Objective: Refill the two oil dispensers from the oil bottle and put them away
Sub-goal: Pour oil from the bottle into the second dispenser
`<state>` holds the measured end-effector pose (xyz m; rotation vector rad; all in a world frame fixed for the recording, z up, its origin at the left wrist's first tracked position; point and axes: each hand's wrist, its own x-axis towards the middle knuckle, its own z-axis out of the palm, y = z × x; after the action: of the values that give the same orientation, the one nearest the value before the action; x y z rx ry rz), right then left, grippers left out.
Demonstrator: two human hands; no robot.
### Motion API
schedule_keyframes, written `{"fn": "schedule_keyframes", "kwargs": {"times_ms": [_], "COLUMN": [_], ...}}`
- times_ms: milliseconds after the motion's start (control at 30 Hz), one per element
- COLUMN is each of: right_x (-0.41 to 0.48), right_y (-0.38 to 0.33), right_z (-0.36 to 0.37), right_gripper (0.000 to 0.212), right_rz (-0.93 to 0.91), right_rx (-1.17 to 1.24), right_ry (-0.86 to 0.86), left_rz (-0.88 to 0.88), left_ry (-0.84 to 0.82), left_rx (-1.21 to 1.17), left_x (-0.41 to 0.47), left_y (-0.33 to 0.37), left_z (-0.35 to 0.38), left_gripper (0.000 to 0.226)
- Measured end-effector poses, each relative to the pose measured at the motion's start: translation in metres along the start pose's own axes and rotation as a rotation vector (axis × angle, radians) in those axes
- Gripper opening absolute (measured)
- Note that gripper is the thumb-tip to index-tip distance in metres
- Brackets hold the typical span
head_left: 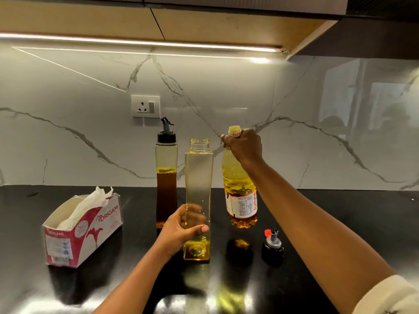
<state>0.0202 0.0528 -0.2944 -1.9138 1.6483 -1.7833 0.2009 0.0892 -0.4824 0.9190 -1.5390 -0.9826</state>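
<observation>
Both curled: left grip [181, 230] round the uncapped dispenser [198, 177] (nearly empty), right grip [242, 146] round the neck of the oil bottle [238, 177].

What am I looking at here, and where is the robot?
There is no robot here: a person works with two bare hands, and the single picture comes from a wide-angle camera worn on their head, looking forward and down. The left hand grips a tall clear square dispenser bottle, open at the top, with a little yellow oil at the bottom, standing on the black glossy counter. The right hand holds a clear plastic bottle of yellow oil by its neck; it seems raised slightly off the counter. Behind stands a second clear square dispenser with a black pourer cap, partly filled with darker oil. A loose black pourer cap with a red flap sits at the right, a red-and-white cardboard tissue box at the left.
</observation>
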Motion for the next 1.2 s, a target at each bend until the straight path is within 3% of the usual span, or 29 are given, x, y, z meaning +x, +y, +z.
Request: {"fn": "schedule_keyframes", "kwargs": {"times_ms": [333,600,1200], "right_x": [0.01,0.015,0.015], "right_y": [-0.023,-0.018,-0.029], "right_z": [-0.003,-0.009,-0.008], "right_gripper": [0.027,0.032,0.023], "right_rz": [-0.43,-0.663,-0.855], "right_rx": [-0.415,-0.581,-0.727], "right_ry": [0.004,-0.037,-0.075], "left_rz": [0.005,0.003,-0.007], "left_ry": [0.003,0.0,-0.006], "left_rx": [0.021,0.03,0.025], "left_x": [-0.001,0.0,-0.002], "left_y": [-0.001,0.0,0.002], "left_z": [-0.002,-0.001,-0.002], "left_gripper": [0.09,0.091,0.09]}}
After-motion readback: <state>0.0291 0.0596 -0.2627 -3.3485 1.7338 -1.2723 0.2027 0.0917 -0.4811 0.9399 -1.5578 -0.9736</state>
